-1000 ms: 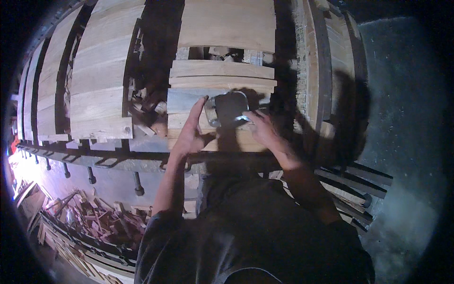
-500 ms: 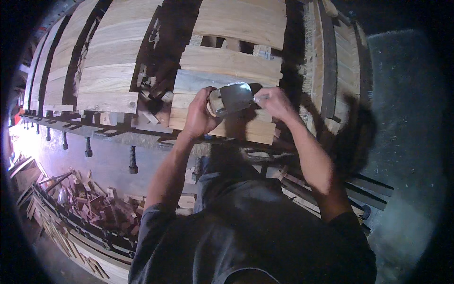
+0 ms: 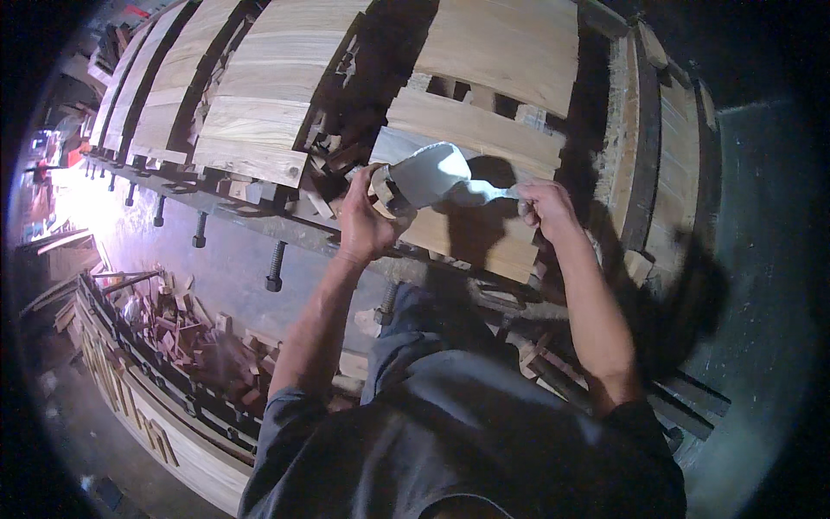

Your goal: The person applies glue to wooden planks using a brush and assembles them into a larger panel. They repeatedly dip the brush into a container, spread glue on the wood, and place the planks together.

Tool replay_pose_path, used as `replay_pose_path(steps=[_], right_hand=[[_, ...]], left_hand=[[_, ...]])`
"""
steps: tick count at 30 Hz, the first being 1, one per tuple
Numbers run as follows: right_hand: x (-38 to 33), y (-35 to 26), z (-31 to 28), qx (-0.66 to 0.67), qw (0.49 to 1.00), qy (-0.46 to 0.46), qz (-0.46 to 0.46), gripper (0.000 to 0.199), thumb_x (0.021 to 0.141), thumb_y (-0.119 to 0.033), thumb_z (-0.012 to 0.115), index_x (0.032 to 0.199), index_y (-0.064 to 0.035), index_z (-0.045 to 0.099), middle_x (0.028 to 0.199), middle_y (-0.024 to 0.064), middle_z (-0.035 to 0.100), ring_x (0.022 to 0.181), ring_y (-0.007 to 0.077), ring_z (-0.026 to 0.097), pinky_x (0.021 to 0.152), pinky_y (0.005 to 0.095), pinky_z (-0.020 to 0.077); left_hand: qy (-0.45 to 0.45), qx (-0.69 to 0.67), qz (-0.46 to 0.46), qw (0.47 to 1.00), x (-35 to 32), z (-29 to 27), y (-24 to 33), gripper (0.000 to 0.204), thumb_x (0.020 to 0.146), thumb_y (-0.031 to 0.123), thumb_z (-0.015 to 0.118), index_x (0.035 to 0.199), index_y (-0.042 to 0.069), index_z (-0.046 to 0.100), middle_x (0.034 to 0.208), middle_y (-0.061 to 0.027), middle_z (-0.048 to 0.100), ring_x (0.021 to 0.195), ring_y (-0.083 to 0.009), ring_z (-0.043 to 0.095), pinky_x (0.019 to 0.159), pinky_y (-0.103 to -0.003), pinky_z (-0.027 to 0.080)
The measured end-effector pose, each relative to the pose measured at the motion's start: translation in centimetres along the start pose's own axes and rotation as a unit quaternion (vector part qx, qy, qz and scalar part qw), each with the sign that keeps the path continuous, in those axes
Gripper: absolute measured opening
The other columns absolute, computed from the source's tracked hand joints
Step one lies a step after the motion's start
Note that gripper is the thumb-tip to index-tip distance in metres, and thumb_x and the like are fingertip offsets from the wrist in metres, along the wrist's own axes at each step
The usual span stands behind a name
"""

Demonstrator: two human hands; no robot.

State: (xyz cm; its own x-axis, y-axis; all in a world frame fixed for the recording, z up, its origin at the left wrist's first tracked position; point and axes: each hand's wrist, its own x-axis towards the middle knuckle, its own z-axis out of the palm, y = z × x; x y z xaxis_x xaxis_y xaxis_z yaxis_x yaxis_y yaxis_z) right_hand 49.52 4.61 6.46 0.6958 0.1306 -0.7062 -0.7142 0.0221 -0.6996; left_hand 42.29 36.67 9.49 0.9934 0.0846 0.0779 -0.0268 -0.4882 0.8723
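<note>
Now the right hand (image 3: 548,208) sits farther from the pale container (image 3: 430,176).

No readable lettering

No words, labels, numbers or signs can be read on the pale container (image 3: 428,176) or on the boards (image 3: 501,48) beyond it. Beyond and right of the container, a small pale patch (image 3: 530,114) is too blurred to read.

Metal-railed bench (image 3: 298,232) | pale boards (image 3: 259,108) flat in rows (one looks bluish)
</note>
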Motion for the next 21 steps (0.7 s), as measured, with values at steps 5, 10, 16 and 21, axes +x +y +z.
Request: replay_pose_path(steps=[5, 10, 16, 21], right_hand=[[1.7, -1.0, 0.8, 0.107, 0.993, -0.028, 0.028, 0.021, 0.088, -0.02, 0.06, 0.1, -0.0038, 0.065, 0.067, 0.0059, 0.057, 0.047, 0.0156, 0.045, 0.042, 0.0291, 0.0301], [4.5, -3.1, 6.4, 0.138, 0.989, -0.025, -0.037, 0.024, 0.094, -0.025, 0.057, 0.106, -0.0049, 0.062, 0.069, 0.0052, 0.057, 0.049, 0.0167, 0.047, 0.046, 0.0292, 0.0328], [10.5, -5.3, 10.8, 0.005, 0.991, 0.006, -0.132, 0.022, 0.091, -0.023, 0.062, 0.103, -0.0046, 0.065, 0.069, 0.0035, 0.057, 0.055, 0.0127, 0.05, 0.051, 0.0278, 0.0359], [13.1, -6.6, 14.9, -0.194, 0.954, 0.095, -0.207, 0.016, 0.089, -0.021, 0.065, 0.092, -0.0057, 0.07, 0.071, 0.0023, 0.062, 0.056, 0.011, 0.053, 0.053, 0.0276, 0.0415]], left_hand=[[0.047, -0.133, -0.055, 0.988, 2.3, -2.3, -1.4, 0.078, 0.062, 0.009, 0.089, 0.126, 0.003, 0.045, 0.117, -0.0123, 0.058, 0.109, -0.0196, 0.058, 0.095, -0.034, 0.049], [0.099, -0.07, -0.053, 0.991, 5.7, -6.7, -3.4, 0.079, 0.061, 0.013, 0.09, 0.125, 0.001, 0.046, 0.117, -0.0124, 0.059, 0.106, -0.0209, 0.058, 0.093, -0.034, 0.048], [0.153, -0.053, -0.088, 0.983, 9.2, -13.3, -9.4, 0.075, 0.062, 0.004, 0.086, 0.125, 0.0, 0.045, 0.114, -0.0106, 0.059, 0.103, -0.0193, 0.059, 0.09, -0.032, 0.049], [0.206, -0.028, -0.099, 0.973, 11.1, -18.9, -16.0, 0.068, 0.063, 0.005, 0.085, 0.12, 0.0, 0.05, 0.111, -0.0125, 0.062, 0.101, -0.0218, 0.061, 0.089, -0.033, 0.049]])
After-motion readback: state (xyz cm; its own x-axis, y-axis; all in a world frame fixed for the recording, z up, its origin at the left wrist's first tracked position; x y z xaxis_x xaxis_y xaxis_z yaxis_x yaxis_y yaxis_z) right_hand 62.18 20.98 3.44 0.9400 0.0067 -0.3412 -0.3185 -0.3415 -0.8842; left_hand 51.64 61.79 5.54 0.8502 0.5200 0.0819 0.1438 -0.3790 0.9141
